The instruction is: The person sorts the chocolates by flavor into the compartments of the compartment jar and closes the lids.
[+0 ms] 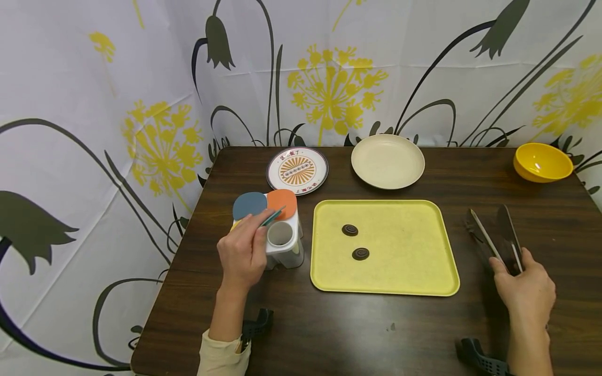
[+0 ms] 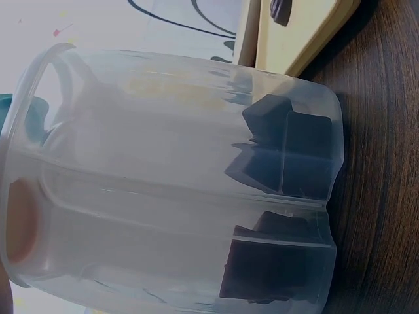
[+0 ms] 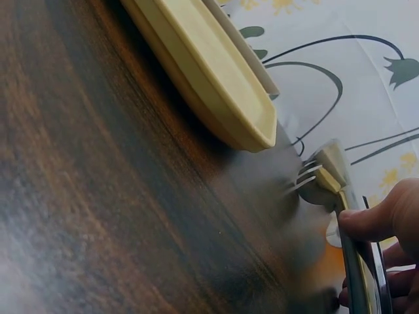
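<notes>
My left hand (image 1: 242, 253) pinches a teal lid (image 1: 273, 215), seen nearly edge-on, over a white multi-compartment container (image 1: 292, 249). One round compartment is uncovered below it; a blue lid (image 1: 249, 205) and an orange lid (image 1: 284, 203) cover others. Through the clear wall in the left wrist view, dark pieces (image 2: 262, 265) lie at the bottom of two compartments. My right hand (image 1: 529, 290) grips metal serving tongs (image 1: 487, 239), one arm fork-tipped (image 3: 308, 176) and the other flat-bladed (image 1: 507, 222). The arms stand apart, with nothing between their tips.
A yellow tray (image 1: 404, 248) lies between the hands, bearing two dark round swirled pieces (image 1: 350, 230). Behind stand a patterned plate (image 1: 297, 171) and a cream plate (image 1: 388, 162). A yellow bowl (image 1: 543, 163) is at the back right, before a flowered curtain (image 1: 423, 52).
</notes>
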### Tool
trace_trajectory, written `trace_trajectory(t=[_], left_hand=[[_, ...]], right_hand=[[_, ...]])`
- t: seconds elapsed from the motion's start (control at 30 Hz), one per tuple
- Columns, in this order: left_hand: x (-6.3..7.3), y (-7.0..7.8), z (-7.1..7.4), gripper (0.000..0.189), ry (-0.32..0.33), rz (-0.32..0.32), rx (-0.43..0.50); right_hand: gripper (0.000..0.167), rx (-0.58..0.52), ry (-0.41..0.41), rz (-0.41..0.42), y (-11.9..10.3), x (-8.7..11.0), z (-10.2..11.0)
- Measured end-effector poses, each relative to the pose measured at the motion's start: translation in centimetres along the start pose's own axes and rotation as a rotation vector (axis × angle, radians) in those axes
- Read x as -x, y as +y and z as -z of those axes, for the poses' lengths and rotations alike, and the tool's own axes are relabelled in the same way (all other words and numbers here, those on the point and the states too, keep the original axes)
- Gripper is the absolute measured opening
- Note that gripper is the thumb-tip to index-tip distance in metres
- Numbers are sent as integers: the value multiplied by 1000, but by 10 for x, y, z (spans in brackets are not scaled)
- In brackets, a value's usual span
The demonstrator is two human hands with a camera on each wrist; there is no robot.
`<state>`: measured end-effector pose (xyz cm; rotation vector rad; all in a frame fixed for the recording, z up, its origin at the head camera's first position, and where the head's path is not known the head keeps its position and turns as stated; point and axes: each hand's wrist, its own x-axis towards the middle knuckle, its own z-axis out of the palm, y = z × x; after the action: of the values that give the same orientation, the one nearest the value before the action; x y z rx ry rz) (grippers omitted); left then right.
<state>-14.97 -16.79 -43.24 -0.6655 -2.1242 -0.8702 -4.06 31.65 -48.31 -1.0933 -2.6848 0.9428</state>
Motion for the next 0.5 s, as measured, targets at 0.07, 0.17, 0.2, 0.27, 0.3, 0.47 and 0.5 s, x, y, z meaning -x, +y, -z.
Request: trace_trajectory(t=[0.07,0.17,0.2,0.27,0.3,0.47,0.5], left_hand=[[0,0,0,37,2,0,2],[0,0,0,37,5,0,6],[0,0,0,37,4,0,5],[0,0,0,38,4,-1,7],[0,0,0,38,4,-1,7],[0,0,0,38,3,-5,5],[1,0,0,38,1,-5,3]], right_hand=[[76,-3,-5,-7,0,0,0],[78,3,-14,-8,0,-1,0],[79,5,-17,-5,1,-2,0],[82,9,-24,4,1,-2,1],[83,12,-27,11,1,-3,2],[86,11,-40,28,1,-4,4],[85,0,-29,29,0,-3,3]])
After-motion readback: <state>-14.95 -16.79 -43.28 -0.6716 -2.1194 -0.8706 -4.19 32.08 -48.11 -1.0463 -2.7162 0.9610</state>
